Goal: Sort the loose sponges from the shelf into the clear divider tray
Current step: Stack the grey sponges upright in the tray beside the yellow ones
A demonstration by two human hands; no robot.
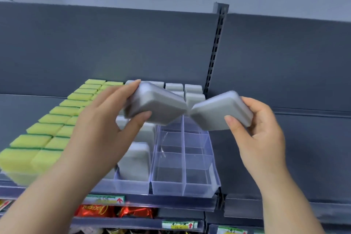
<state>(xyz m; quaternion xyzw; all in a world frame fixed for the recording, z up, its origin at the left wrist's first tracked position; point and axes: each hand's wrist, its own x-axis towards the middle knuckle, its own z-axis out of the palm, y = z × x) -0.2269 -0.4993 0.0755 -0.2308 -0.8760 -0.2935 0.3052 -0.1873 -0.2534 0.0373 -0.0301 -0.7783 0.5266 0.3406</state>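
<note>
While both hands hover above the tray (185,186), a stored sponge (134,159) stands in a cell below the left wrist. Left hand (98,125): thumb under, fingers over, clamped on the left sponge (157,108). Right hand (260,135): same grip on the right sponge (222,112). Both sponges tilt, inner corners close between the two thumbs; contact unclear. Yellow sponges (38,138) in rows left of the left fingers. Grey sponges (193,89) just beyond the fingertips
</note>
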